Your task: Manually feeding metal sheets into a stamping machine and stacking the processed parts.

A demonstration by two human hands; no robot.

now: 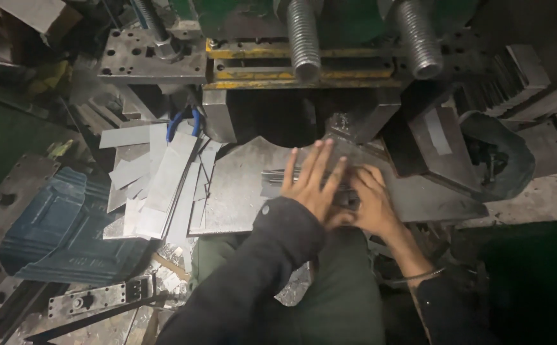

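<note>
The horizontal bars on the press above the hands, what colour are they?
The horizontal bars are yellow, worn and chipped with dark grime, seen in the head view.

Under my left hand [313, 182] lies a thin grey metal strip [278, 177], flat and running left to right on the surface [237, 191], a dull steel plate. My right hand [371, 204] covers its right end; the left end pokes out.
</note>
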